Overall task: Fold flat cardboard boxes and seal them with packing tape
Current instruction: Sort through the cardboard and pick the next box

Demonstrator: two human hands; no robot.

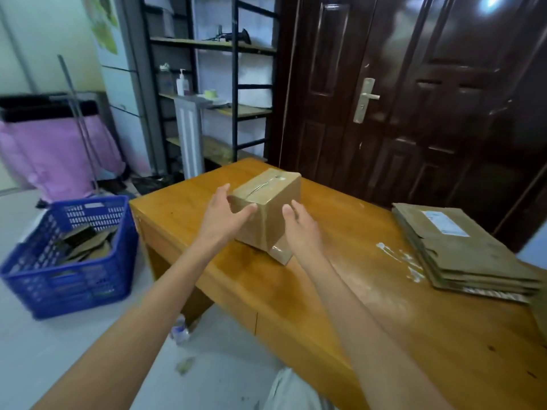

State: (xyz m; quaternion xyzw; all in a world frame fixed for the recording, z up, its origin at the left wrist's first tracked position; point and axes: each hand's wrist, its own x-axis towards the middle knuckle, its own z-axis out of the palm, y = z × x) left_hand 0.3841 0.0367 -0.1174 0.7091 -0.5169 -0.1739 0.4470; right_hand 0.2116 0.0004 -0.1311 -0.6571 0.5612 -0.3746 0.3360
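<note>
A small brown cardboard box point(268, 202), folded up and taped along its top seam, stands on the wooden table point(340, 291) near the far left corner. A loose taped flap sticks out at its near bottom corner. My left hand point(226, 213) is spread at the box's left side, thumb touching the near face and fingers by the top edge. My right hand point(300, 223) is beside the box's right near face with fingers straight, about touching it. A stack of flat cardboard boxes point(461, 250) lies at the table's right edge.
A blue plastic crate point(71, 255) holding cardboard pieces sits on the floor left of the table. A dark wooden door point(414, 93) stands behind the table, a metal shelf rack point(216, 84) at back left. Tape scraps point(399, 258) stick to the tabletop.
</note>
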